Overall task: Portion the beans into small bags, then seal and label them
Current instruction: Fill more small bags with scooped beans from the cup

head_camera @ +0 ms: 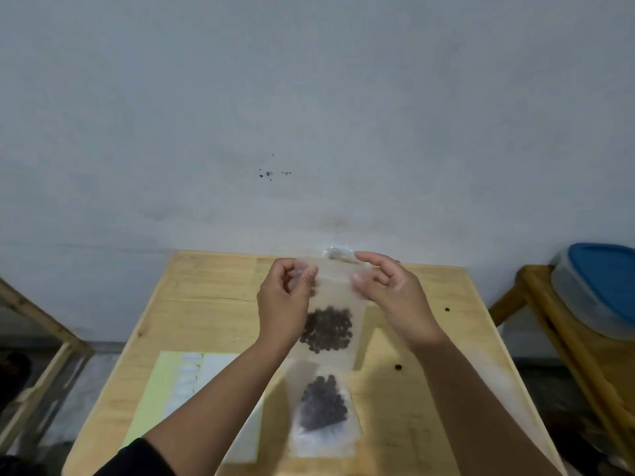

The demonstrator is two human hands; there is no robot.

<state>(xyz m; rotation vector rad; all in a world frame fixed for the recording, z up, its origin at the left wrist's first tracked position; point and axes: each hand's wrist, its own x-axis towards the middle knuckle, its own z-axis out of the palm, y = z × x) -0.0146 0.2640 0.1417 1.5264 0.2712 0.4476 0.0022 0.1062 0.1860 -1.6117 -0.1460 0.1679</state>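
I hold a small clear bag point(338, 293) upright above the wooden table point(213, 297), with dark beans point(327, 329) settled in its lower half. My left hand point(285, 297) pinches the bag's top left corner. My right hand point(388, 286) pinches its top right edge between thumb and forefinger. A second clear bag with beans point(323, 407) lies flat on the table just below the held one. A sheet of white labels on pale green backing point(182, 379) lies at the left, partly under my left forearm.
Two loose beans point(398, 367) lie on the table at the right. A clear container with a blue lid point(598, 286) stands on a wooden stand to the right. Another wooden frame point(44, 331) is at the left. A grey wall rises behind the table.
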